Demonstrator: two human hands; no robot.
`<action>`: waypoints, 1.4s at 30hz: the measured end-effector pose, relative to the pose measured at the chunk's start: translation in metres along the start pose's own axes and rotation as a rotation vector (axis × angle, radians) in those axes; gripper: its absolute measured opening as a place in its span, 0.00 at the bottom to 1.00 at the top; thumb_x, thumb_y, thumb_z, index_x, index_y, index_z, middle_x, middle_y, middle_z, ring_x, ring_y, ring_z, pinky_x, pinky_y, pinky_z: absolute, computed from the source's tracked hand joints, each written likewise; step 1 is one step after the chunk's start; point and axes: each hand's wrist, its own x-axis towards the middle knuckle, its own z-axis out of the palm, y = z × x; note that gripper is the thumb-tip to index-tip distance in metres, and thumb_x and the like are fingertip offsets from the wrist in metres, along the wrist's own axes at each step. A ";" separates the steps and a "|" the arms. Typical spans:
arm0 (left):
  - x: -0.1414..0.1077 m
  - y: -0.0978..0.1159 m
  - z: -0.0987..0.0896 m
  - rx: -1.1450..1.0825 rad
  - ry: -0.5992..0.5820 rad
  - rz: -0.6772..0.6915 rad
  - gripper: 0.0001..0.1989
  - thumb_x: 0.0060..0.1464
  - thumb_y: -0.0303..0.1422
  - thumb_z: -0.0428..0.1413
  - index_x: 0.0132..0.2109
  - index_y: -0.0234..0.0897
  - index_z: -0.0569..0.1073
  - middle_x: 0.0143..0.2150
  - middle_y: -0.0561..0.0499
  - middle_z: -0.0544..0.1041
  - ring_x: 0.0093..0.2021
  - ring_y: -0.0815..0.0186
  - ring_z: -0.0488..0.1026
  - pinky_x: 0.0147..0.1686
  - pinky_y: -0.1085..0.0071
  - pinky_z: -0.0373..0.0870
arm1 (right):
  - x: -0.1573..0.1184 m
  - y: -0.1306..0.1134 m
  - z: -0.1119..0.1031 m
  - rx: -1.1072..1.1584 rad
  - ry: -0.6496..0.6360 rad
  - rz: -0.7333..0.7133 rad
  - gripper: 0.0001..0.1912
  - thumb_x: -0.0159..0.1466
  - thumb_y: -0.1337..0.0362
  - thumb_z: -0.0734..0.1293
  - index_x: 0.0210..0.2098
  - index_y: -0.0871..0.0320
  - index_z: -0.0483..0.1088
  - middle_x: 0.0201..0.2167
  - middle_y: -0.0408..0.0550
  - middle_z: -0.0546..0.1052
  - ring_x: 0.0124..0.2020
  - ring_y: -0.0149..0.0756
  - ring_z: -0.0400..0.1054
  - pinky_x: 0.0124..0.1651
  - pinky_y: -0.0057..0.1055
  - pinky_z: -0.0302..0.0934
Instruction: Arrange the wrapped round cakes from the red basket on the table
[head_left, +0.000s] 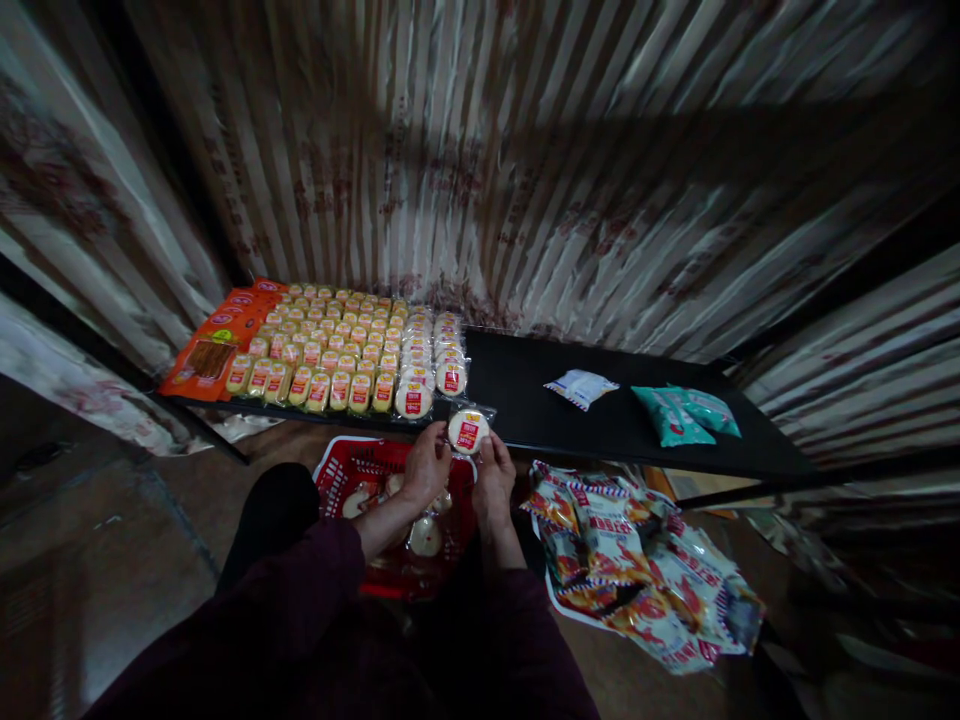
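Between my two hands, at the front edge of the black shelf [517,400], is a round white packaged cracker [469,432] with a red label, in a clear wrapper. My left hand [427,468] pinches its left side and my right hand [495,478] pinches its right side. Just behind it, two rows of like packaged crackers [414,398] stand on the shelf. Below my left hand sits a red basket [330,470] with several more round packs [425,537] lying loose inside.
Left on the shelf stand rows of small yellow packs [330,355] beside an orange bag [217,340]. A white packet [581,388] and teal packets [675,415] lie to the right. A basket heaped with snack bags [637,550] is on the floor; a striped curtain [480,170] hangs behind.
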 end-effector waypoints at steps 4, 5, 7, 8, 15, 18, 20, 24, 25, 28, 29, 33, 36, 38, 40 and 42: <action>0.003 0.001 0.004 0.091 0.020 0.109 0.23 0.52 0.22 0.49 0.56 0.33 0.65 0.55 0.40 0.72 0.56 0.60 0.68 0.57 0.57 0.65 | 0.019 0.001 0.006 -0.069 -0.046 -0.048 0.25 0.51 0.50 0.69 0.44 0.60 0.72 0.37 0.49 0.79 0.34 0.36 0.72 0.39 0.35 0.67; 0.005 0.001 0.005 0.111 0.024 0.127 0.24 0.52 0.22 0.48 0.57 0.32 0.65 0.56 0.40 0.71 0.57 0.59 0.67 0.58 0.56 0.64 | 0.024 0.001 0.008 -0.075 -0.051 -0.051 0.26 0.51 0.50 0.69 0.44 0.60 0.71 0.37 0.50 0.79 0.34 0.36 0.72 0.39 0.35 0.67; 0.010 0.002 0.008 0.138 0.026 0.149 0.26 0.51 0.22 0.48 0.59 0.31 0.63 0.58 0.38 0.69 0.60 0.58 0.65 0.60 0.55 0.61 | 0.032 0.000 0.013 -0.080 -0.055 -0.055 0.26 0.50 0.50 0.69 0.44 0.60 0.71 0.37 0.50 0.79 0.33 0.36 0.72 0.38 0.34 0.67; 0.012 0.001 0.009 0.147 0.024 0.153 0.27 0.50 0.21 0.48 0.59 0.30 0.62 0.59 0.38 0.68 0.61 0.57 0.64 0.61 0.55 0.61 | 0.036 0.000 0.015 -0.080 -0.057 -0.058 0.26 0.50 0.50 0.69 0.43 0.60 0.71 0.37 0.50 0.79 0.33 0.35 0.72 0.38 0.34 0.67; 0.030 -0.004 0.020 0.201 0.022 0.193 0.27 0.50 0.21 0.46 0.59 0.27 0.64 0.65 0.36 0.60 0.66 0.57 0.56 0.64 0.57 0.57 | 0.067 0.006 0.025 -0.187 -0.097 -0.111 0.25 0.52 0.50 0.66 0.43 0.61 0.71 0.37 0.50 0.78 0.34 0.36 0.71 0.39 0.34 0.67; 0.033 -0.004 0.020 0.223 -0.015 0.216 0.28 0.50 0.21 0.47 0.60 0.30 0.64 0.65 0.38 0.59 0.66 0.58 0.56 0.64 0.58 0.57 | 0.079 0.011 0.028 -0.281 -0.103 -0.150 0.25 0.52 0.50 0.65 0.43 0.61 0.71 0.38 0.51 0.78 0.35 0.37 0.71 0.40 0.35 0.66; 0.035 -0.004 0.020 0.258 -0.041 0.225 0.29 0.49 0.21 0.47 0.60 0.29 0.63 0.66 0.38 0.58 0.67 0.57 0.54 0.65 0.57 0.56 | 0.084 0.013 0.030 -0.343 -0.116 -0.176 0.24 0.53 0.50 0.64 0.42 0.61 0.71 0.38 0.52 0.78 0.36 0.38 0.71 0.41 0.35 0.66; 0.037 -0.006 0.021 0.323 -0.063 0.255 0.31 0.47 0.19 0.47 0.61 0.28 0.62 0.68 0.38 0.55 0.68 0.55 0.49 0.66 0.54 0.52 | 0.092 0.017 0.034 -0.441 -0.159 -0.212 0.24 0.54 0.50 0.62 0.42 0.61 0.71 0.39 0.52 0.78 0.37 0.39 0.71 0.43 0.36 0.65; 0.038 -0.007 0.022 0.333 -0.071 0.265 0.31 0.47 0.19 0.47 0.61 0.29 0.62 0.68 0.39 0.54 0.69 0.55 0.48 0.66 0.54 0.51 | 0.094 0.018 0.034 -0.458 -0.167 -0.214 0.24 0.54 0.50 0.62 0.42 0.61 0.71 0.39 0.52 0.78 0.38 0.39 0.70 0.44 0.36 0.65; 0.039 -0.008 0.022 0.361 -0.111 0.285 0.32 0.47 0.18 0.46 0.62 0.29 0.61 0.69 0.40 0.53 0.69 0.56 0.46 0.66 0.54 0.50 | 0.097 0.019 0.036 -0.515 -0.178 -0.233 0.23 0.55 0.50 0.61 0.42 0.60 0.71 0.38 0.52 0.78 0.38 0.39 0.70 0.45 0.37 0.64; 0.040 -0.008 0.022 0.369 -0.125 0.290 0.33 0.47 0.18 0.46 0.62 0.29 0.61 0.69 0.40 0.52 0.69 0.56 0.45 0.67 0.54 0.50 | 0.098 0.019 0.036 -0.543 -0.173 -0.248 0.23 0.55 0.50 0.61 0.42 0.60 0.72 0.38 0.52 0.78 0.38 0.39 0.70 0.46 0.37 0.64; 0.042 -0.010 0.022 0.391 -0.164 0.307 0.34 0.47 0.18 0.46 0.64 0.28 0.58 0.69 0.39 0.50 0.70 0.55 0.42 0.66 0.51 0.50 | 0.100 0.017 0.036 -0.687 -0.157 -0.337 0.21 0.58 0.52 0.59 0.41 0.59 0.72 0.40 0.52 0.77 0.40 0.40 0.69 0.48 0.37 0.62; 0.042 -0.014 0.023 0.420 -0.176 0.324 0.34 0.47 0.18 0.45 0.64 0.28 0.58 0.69 0.37 0.51 0.70 0.54 0.42 0.65 0.49 0.51 | 0.101 0.016 0.037 -0.808 -0.142 -0.407 0.20 0.59 0.54 0.58 0.41 0.60 0.73 0.40 0.55 0.76 0.41 0.41 0.68 0.49 0.38 0.60; 0.042 -0.016 0.024 0.431 -0.175 0.336 0.34 0.47 0.18 0.46 0.64 0.28 0.58 0.68 0.37 0.52 0.70 0.53 0.42 0.65 0.49 0.51 | 0.101 0.015 0.037 -0.865 -0.133 -0.427 0.20 0.59 0.55 0.59 0.42 0.61 0.74 0.39 0.56 0.75 0.41 0.41 0.67 0.49 0.39 0.60; 0.042 -0.018 0.024 0.434 -0.171 0.350 0.35 0.46 0.17 0.46 0.64 0.28 0.58 0.68 0.37 0.52 0.70 0.53 0.41 0.65 0.47 0.51 | 0.100 0.015 0.038 -0.884 -0.135 -0.433 0.20 0.59 0.56 0.59 0.43 0.61 0.73 0.40 0.56 0.75 0.41 0.42 0.67 0.49 0.38 0.61; 0.043 -0.019 0.025 0.440 -0.169 0.362 0.35 0.46 0.18 0.46 0.64 0.28 0.57 0.68 0.36 0.52 0.70 0.53 0.40 0.64 0.46 0.51 | 0.100 0.015 0.038 -0.887 -0.128 -0.449 0.22 0.60 0.55 0.60 0.47 0.62 0.72 0.42 0.57 0.74 0.42 0.42 0.66 0.50 0.39 0.60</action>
